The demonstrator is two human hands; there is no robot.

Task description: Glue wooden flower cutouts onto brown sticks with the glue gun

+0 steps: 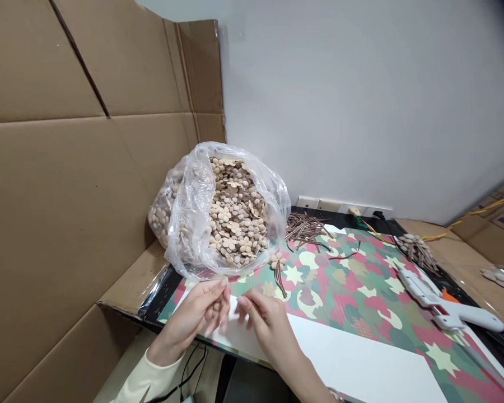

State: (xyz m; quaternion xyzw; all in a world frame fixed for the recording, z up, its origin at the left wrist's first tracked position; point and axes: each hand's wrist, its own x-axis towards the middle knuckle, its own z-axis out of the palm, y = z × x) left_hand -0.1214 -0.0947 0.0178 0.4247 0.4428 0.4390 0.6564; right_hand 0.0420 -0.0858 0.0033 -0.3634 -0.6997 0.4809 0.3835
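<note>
My left hand (199,313) is over the table's front edge, thumb and forefinger pinched together. Beside it, my right hand (269,322) has its fingers curled in and thumb pressed to them. Whatever the fingertips hold, if anything, is too small to make out. Just beyond both hands stands an open clear plastic bag (193,224), full of beige and brownish flower-shaped pieces (235,229). One flower piece with a brown strip (279,279) lies to the right of the bag. White paper (344,358) lies under and to the right of my hands.
A pile of thin brown strips (306,228) lies behind the bag's right side on the patterned cover (336,280). At the right are a white glue gun (441,302) and a bundle of stemmed pieces (418,252). Tall cardboard (67,196) borders the left; sockets (331,205) line the wall.
</note>
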